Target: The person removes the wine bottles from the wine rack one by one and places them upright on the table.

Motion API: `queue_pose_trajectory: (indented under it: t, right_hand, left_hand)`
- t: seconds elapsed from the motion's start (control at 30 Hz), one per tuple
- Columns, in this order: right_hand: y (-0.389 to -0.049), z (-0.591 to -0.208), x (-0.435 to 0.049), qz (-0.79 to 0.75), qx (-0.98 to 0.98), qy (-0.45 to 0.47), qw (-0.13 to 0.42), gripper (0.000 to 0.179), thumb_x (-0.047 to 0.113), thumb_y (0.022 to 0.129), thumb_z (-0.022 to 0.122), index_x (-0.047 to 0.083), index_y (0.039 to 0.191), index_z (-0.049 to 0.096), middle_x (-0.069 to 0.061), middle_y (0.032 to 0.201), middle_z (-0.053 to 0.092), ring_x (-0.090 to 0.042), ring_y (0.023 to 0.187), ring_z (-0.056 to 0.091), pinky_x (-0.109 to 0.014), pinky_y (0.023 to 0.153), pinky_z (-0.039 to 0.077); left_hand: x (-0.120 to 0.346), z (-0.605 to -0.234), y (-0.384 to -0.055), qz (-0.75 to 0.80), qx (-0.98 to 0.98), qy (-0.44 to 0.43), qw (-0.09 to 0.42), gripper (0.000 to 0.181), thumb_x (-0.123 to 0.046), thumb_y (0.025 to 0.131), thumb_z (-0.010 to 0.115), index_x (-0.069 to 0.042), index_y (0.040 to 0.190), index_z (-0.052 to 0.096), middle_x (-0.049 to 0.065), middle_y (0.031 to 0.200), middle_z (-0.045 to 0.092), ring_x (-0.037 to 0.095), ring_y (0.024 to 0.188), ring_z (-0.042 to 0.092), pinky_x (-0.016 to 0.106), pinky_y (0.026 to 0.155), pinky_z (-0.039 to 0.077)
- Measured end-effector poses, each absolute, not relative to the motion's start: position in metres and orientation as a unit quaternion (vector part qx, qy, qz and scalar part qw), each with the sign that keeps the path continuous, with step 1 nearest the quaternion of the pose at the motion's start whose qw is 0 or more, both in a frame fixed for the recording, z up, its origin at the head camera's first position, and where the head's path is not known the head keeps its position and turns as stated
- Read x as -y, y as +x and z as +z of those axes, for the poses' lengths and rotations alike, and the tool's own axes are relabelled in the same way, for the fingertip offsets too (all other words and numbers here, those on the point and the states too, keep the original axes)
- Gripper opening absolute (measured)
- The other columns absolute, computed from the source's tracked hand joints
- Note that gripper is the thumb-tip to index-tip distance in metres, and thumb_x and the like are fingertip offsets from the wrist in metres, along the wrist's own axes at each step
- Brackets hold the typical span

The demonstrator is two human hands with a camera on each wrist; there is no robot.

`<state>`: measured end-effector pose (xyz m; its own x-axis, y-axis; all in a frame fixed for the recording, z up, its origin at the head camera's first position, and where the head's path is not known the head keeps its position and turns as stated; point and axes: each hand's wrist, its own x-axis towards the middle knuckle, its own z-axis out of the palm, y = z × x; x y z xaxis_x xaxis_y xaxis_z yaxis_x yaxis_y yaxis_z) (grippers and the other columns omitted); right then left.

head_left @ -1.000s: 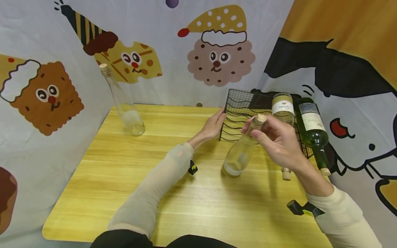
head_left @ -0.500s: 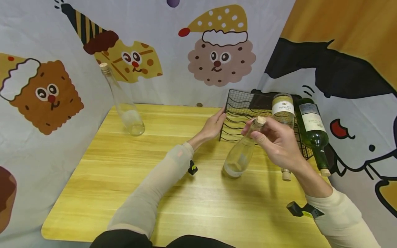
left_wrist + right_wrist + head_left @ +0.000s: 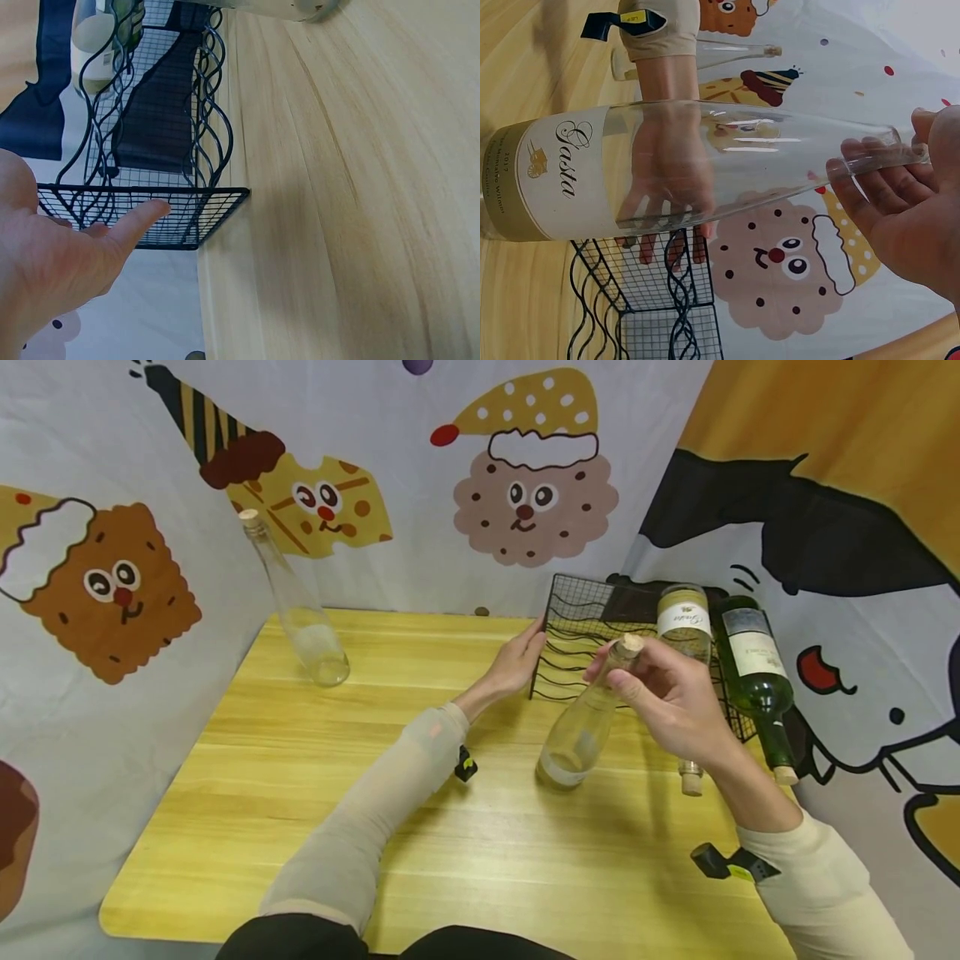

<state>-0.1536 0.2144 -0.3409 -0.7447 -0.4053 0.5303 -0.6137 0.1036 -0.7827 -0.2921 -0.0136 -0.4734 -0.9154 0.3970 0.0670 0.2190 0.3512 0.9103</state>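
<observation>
A clear glass wine bottle (image 3: 577, 735) with a cork and a "Gasta" label (image 3: 562, 172) leans in front of the rack, neck up. My right hand (image 3: 675, 697) pinches its neck between thumb and fingers. Whether its base touches the table, I cannot tell. My left hand (image 3: 516, 662) rests against the left end of a black wire bottle rack (image 3: 573, 647). In the left wrist view, the thumb (image 3: 146, 219) lies straight along the mesh end panel; the other fingers are mostly hidden there. Seen through the glass in the right wrist view, the left fingers look extended.
On the rack's right side lie a pale corked bottle (image 3: 684, 618) and a green corked bottle (image 3: 753, 652), necks toward me. Another clear corked bottle (image 3: 303, 618) stands at the back left of the wooden table (image 3: 300, 793). A printed cloth (image 3: 420, 560) hangs behind.
</observation>
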Motion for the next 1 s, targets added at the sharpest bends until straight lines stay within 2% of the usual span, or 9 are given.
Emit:
queue_pose_trajectory:
  t: [0.53, 1.0]
  right_hand:
    - [-0.1505, -0.3375, -0.2176, 0.565, 0.751, 0.335, 0.066, 0.029, -0.013, 0.109, 0.061, -0.013, 0.137, 0.068, -0.006, 0.125, 0.081, -0.012, 0.116, 0.081, -0.022, 0.098, 0.068]
    - [-0.1531, -0.3397, -0.2217, 0.546, 0.761, 0.344, 0.068, 0.033, -0.013, 0.108, 0.061, -0.010, 0.141, 0.068, -0.009, 0.132, 0.080, -0.012, 0.118, 0.080, -0.019, 0.097, 0.066]
  left_hand:
    - [0.0122, -0.4744, -0.2916, 0.544, -0.815, 0.185, 0.079, 0.061, -0.042, 0.126, 0.023, -0.023, 0.183, 0.013, 0.010, 0.191, 0.020, 0.032, 0.177, 0.025, 0.047, 0.148, 0.020]
    - [0.0138, -0.4733, -0.2924, 0.537, -0.818, 0.192, 0.082, 0.062, -0.043, 0.126, 0.022, -0.022, 0.184, 0.013, 0.008, 0.191, 0.020, 0.032, 0.177, 0.026, 0.046, 0.148, 0.021]
